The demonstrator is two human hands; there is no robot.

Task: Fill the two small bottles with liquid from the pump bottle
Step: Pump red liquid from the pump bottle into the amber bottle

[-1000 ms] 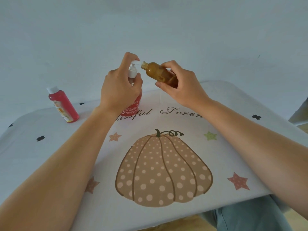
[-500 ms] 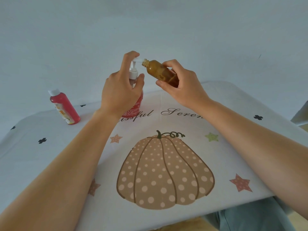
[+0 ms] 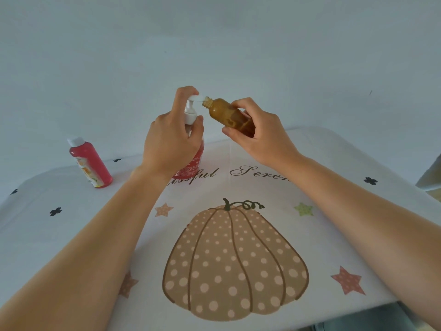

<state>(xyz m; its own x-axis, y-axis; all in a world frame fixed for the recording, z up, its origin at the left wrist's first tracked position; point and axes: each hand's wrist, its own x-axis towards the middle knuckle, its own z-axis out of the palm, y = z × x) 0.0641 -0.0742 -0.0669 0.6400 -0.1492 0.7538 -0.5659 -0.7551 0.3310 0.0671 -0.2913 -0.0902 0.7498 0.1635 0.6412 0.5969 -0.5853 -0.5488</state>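
Note:
A red pump bottle (image 3: pixel 194 161) with a white pump head stands at the far middle of the table. My left hand (image 3: pixel 170 137) grips its neck, and the index finger rests on top of the pump head. My right hand (image 3: pixel 259 134) holds a small amber bottle (image 3: pixel 225 112) tilted, its open mouth at the pump nozzle. Brownish liquid shows inside the amber bottle. A small red bottle (image 3: pixel 91 163) with a white cap stands alone at the far left.
The table (image 3: pixel 59 235) wears a white cloth printed with a large spotted pumpkin, stars and cursive lettering. A pale wall rises right behind it. The table's near edge runs along the bottom right, with jeans visible below.
The pump head has risen from its pressed-down position, with my left index finger still on it. The amber bottle's mouth stays at the nozzle.

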